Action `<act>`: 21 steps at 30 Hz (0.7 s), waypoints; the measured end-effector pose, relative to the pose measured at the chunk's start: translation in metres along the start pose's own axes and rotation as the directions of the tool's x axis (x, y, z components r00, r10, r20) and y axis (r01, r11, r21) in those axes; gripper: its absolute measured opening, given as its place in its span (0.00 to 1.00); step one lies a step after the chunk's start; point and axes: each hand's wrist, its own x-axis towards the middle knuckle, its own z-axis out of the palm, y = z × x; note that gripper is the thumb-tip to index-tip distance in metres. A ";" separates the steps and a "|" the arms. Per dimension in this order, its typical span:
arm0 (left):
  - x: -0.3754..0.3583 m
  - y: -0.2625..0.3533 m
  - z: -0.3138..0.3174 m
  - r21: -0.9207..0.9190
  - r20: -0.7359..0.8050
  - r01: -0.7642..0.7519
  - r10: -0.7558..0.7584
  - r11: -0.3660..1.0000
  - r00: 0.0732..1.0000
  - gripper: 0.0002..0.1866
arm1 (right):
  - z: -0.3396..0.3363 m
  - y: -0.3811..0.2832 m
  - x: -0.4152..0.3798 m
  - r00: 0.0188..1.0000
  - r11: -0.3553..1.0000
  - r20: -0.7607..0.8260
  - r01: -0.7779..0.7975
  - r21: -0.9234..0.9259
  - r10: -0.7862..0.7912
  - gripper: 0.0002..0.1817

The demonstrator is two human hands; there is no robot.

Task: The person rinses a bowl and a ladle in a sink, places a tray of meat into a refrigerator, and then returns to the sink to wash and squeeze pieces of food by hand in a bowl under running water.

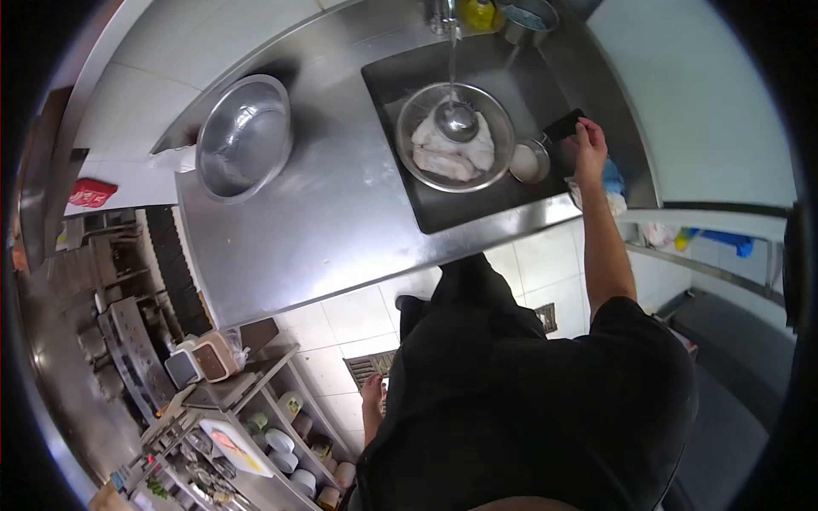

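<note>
My right hand [590, 145] is at the right side of the sink [545, 81], its fingers pinched at the end of a flat dark object [564, 126] that I cannot make out. Left of it, a small metal pot [530, 162] holds whitish liquid. A steel bowl [506, 153] in the sink contains pale, whitish pieces [447, 164] and a round metal ladle or cup [457, 122], under water running from the tap [443, 19]. My left hand [373, 390] hangs low beside my body, fingers apart, over the floor.
A large steel bowl [244, 138] stands on the left of the metal counter [341, 162]. Behind the sink are a yellow bottle [480, 14] and a metal container [530, 19]. Shelves [285, 409] with dishes stand at lower left. A blue item [613, 177] lies beside my right wrist.
</note>
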 end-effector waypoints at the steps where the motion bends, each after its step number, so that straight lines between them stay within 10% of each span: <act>1: -0.010 0.003 -0.006 0.074 -0.015 0.028 -0.027 0.997 1.000 0.14 | -0.003 -0.014 -0.016 1.000 1.000 -0.025 0.014 -0.009 -0.014 0.11; 8: 0.003 0.000 -0.066 0.011 -0.065 -0.048 0.049 0.999 0.997 0.18 | -0.014 -0.067 -0.060 0.999 0.996 -0.006 0.032 0.081 -0.032 0.14; 19: 0.027 0.018 -0.059 0.440 0.047 -0.309 0.322 0.843 0.945 0.15 | -0.002 -0.047 0.017 0.974 0.967 -0.036 0.218 -0.131 -0.224 0.15; 21: 0.013 0.029 -0.039 0.331 -0.018 -0.160 0.176 0.930 0.984 0.16 | 0.018 -0.061 0.044 0.960 0.946 -0.043 0.265 -0.189 -0.277 0.15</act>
